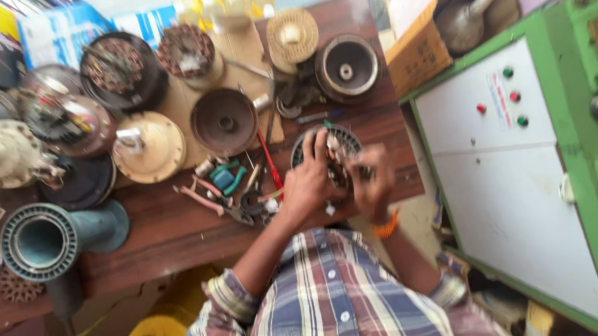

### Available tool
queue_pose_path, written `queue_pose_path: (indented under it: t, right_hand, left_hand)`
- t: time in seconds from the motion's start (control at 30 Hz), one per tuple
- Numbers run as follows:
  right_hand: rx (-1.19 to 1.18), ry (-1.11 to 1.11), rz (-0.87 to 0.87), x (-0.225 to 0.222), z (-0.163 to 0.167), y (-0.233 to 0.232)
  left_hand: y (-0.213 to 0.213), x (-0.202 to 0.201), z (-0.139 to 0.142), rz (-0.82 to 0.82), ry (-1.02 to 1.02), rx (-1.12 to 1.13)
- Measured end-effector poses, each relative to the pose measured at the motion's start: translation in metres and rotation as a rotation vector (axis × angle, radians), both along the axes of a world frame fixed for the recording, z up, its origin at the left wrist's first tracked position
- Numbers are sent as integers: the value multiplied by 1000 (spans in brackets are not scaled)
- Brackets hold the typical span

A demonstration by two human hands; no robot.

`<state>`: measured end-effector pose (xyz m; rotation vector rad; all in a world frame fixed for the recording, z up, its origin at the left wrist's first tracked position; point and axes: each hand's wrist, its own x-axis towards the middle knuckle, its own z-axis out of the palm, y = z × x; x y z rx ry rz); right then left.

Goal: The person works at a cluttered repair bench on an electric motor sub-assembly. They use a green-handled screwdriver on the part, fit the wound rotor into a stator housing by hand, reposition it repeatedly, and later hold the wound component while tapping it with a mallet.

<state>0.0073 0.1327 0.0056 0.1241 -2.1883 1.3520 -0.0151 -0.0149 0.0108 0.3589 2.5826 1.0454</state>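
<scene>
A person in a plaid shirt [330, 299] bends over a wooden workbench [182, 232], both hands on a round motor stator [325, 150] ringed with wire windings that sits at the bench's near edge. The left hand [309, 181] lies over the stator's near rim, fingers spread and curled down onto it, gripping its edge. The right hand [372, 179], blurred, is bunched over the stator's right side, touching the windings; whether it pinches a wire cannot be told. An orange band [386, 226] circles the right wrist. Just left of the left hand lie a red-handled screwdriver [270, 164], pink-handled pliers [204, 198] and a teal-handled tool [230, 177], close together on the wood. Beyond the hands sit a dark brown round cover [226, 121] and a ribbed metal housing [346, 68], with a cream-coloured dome cover [149, 147] farther left. Well to the left of the hands a blue-grey flanged pipe piece [46, 240] rests on its side. To the right of the right hand, off the bench, stands a green-framed cabinet [511, 180] with red and green buttons.
</scene>
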Motion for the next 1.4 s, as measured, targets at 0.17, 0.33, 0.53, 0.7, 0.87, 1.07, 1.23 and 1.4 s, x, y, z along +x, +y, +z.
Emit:
queue_pose_path:
  t: [0.17,0.33,0.53,0.7,0.87,1.07,1.23,1.4]
  right_hand:
    - [92,-16,21,-10,-2,-2]
    - [18,60,77,-2,-5,0]
    - [67,78,8,2,-11,0]
    - [-371,-117,43,3,-41,47]
    - [-490,-832,-157,63,-80,63]
    - [-507,-1011,-147,54,-84,14]
    - [-458,-892,-131,21,-74,-12]
    - [-375,-953,-48,20,-78,-7]
  left_hand:
    - [1,2,2,23,-56,8]
    - [4,3,2,4,-25,-11]
    - [1,-15,-2,64,-93,-4]
    - [-4,-27,-14,122,-3,68]
    - [2,-15,-18,170,11,91]
    - [-14,-40,-12,168,-6,45]
    - [-38,-57,-13,-27,-41,-78]
    - [-61,-52,-7,-247,119,-97]
